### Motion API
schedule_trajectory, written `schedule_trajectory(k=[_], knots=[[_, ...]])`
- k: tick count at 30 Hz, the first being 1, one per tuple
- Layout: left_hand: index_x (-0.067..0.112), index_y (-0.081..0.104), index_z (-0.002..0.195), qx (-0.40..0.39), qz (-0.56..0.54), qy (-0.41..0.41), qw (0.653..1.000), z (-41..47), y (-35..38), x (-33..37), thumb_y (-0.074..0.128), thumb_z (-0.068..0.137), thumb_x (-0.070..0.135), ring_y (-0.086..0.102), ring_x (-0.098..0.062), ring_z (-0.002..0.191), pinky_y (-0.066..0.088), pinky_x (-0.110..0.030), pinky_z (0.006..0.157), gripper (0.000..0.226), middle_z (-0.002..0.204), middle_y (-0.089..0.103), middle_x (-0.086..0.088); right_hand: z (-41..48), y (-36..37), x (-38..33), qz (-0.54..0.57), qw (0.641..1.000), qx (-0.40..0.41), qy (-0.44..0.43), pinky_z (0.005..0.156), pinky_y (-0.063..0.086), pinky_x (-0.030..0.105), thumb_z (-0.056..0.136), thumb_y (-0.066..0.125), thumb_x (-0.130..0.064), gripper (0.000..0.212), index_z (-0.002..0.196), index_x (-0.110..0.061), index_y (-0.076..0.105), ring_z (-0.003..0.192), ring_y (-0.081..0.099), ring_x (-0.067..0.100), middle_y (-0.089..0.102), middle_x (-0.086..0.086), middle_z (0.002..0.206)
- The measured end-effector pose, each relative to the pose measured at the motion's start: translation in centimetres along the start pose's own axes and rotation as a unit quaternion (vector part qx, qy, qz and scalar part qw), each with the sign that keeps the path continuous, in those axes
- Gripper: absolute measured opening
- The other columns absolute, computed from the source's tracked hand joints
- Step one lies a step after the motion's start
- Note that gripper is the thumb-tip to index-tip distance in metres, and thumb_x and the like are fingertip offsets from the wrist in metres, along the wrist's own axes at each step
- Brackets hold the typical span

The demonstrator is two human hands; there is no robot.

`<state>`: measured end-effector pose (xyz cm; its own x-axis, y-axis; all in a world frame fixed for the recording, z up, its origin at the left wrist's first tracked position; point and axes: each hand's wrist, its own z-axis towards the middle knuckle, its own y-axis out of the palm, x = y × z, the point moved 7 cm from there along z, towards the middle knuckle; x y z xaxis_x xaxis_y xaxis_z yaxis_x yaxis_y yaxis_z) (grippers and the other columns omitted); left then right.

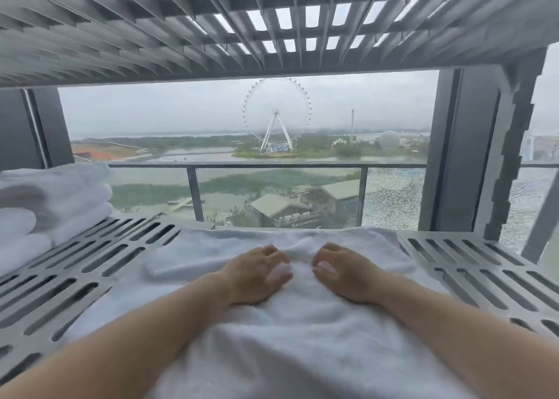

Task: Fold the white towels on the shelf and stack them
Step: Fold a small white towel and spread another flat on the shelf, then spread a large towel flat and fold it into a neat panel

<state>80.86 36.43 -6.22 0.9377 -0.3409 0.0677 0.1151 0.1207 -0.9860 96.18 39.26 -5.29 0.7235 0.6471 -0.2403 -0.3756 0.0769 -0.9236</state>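
A white fluffy towel (272, 338) lies spread out in the middle and bottom of the picture. It rests flat on a grey metal shelf (90, 265) with long slots cut in it. The far edge of the towel reaches the back of the shelf. On the left side of the towel, one part is folded over on top.

Two bare arms come up from the bottom corners of the picture and meet near the middle. Both lie low on the towel, palms down. The left hand (254, 274) and the right hand (348, 274) sit just beside each other. The fingers of both hands are curled, and the thumbs point in toward each other. Each hand pinches the cloth, and a small bump of towel stands up between them. The fingertips are a bit blurry.

At the left edge of the picture, a pile of folded white towels (45, 205) sits on the same shelf, well apart from the hands.

Another grey slotted shelf (181, 20) fills the top of the picture. Behind the shelves is a window with a glass railing (272, 165). Far off stand a tall white big wheel (276, 114), water, green land and buildings with green roofs (302, 199). The sky is grey.
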Motion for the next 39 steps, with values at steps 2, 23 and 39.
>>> schedule_trajectory(k=[2, 23, 39], knots=[[0.029, 0.024, 0.144, -0.047, 0.008, -0.016, 0.999, 0.6, 1.1, -0.8, 0.03, 0.093, 0.056, 0.016, -0.012, 0.141, 0.013, -0.031, 0.114, 0.058, 0.154, 0.018, 0.008, 0.3, 1.2, 2.3, -0.003, 0.998, -0.059, 0.034, 0.11, 0.022, 0.034, 0.093, 0.041, -0.046, 0.036, 0.126, -0.033, 0.048, 0.132, 0.033, 0.015, 0.039, -0.004, 0.14], [0.022, 0.062, 0.096, 0.03, -0.079, 0.034, 0.996, -5.1, -3.3, 1.6, 0.057, 0.089, 0.031, 0.056, -0.01, 0.088, 0.046, -0.025, 0.08, 0.013, 0.097, 0.06, 0.005, -2.4, -2.0, -4.0, 0.001, 0.992, -0.111, -0.068, 0.077, 0.043, 0.026, 0.079, 0.048, -0.064, 0.036, 0.095, -0.036, 0.063, 0.091, 0.054, 0.004, 0.057, -0.015, 0.104], [0.034, 0.058, 0.089, 0.099, -0.067, 0.074, 0.99, -19.4, -5.5, 2.6, 0.055, 0.077, 0.059, 0.054, 0.001, 0.08, 0.047, -0.022, 0.072, 0.028, 0.089, 0.055, 0.018, -13.9, -3.3, -13.6, -0.039, 0.983, -0.039, -0.174, 0.082, 0.04, 0.013, 0.079, 0.061, -0.049, 0.033, 0.11, -0.041, 0.054, 0.099, 0.049, -0.002, 0.048, -0.017, 0.114]])
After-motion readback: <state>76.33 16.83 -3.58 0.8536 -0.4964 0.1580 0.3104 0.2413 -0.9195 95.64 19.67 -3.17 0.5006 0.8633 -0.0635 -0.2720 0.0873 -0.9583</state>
